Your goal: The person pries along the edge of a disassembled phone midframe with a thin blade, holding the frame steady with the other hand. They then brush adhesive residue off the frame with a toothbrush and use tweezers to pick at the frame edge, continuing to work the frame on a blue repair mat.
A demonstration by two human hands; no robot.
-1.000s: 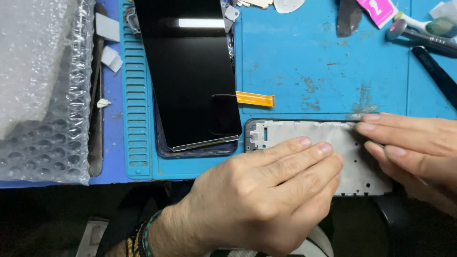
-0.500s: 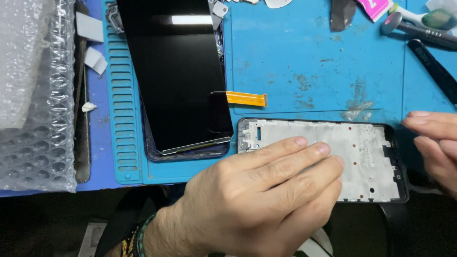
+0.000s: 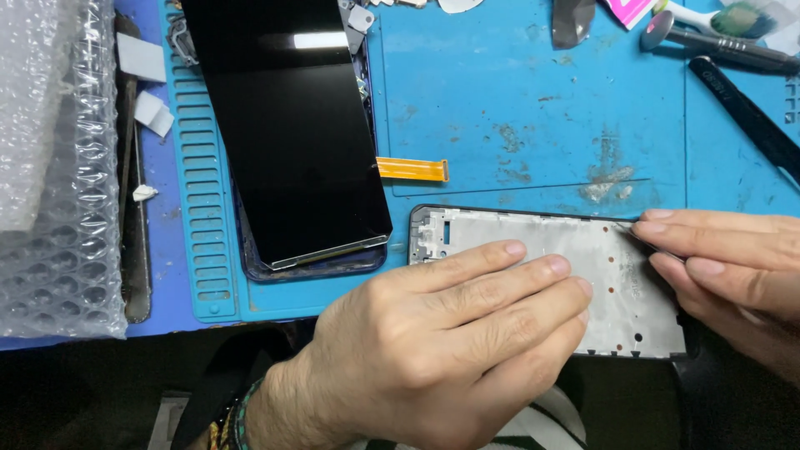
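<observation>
Head view shows your left hand (image 3: 450, 333) lying flat across the phone frame (image 3: 617, 283), a silver-white metal plate with a thin black rim that sits lengthwise at the near edge of the blue work mat (image 3: 517, 100), its right end just over the mat's front lip. Your left fingers (image 3: 517, 275) are stretched out and pressed close together, palm down, their tips resting on the middle of the frame and holding it against the mat. Your right hand (image 3: 733, 275) comes in from the right edge; its thumb and forefinger are pinched together at the frame's upper right rim, seemingly on a thin dark sliver there, though what exactly they grip is too small to tell, while the other fingers lie together along the frame's right end. Just left of the frame, a black phone screen (image 3: 292, 133) lies tilted on the mat, glass up, with an orange flex cable (image 3: 412, 169) sticking out of its right side toward the frame without touching it. Bubble wrap (image 3: 50, 167) covers the far left of the bench. At the top right lie a black pry tool (image 3: 750, 112) and a small brush (image 3: 725, 18), well apart from both hands.
</observation>
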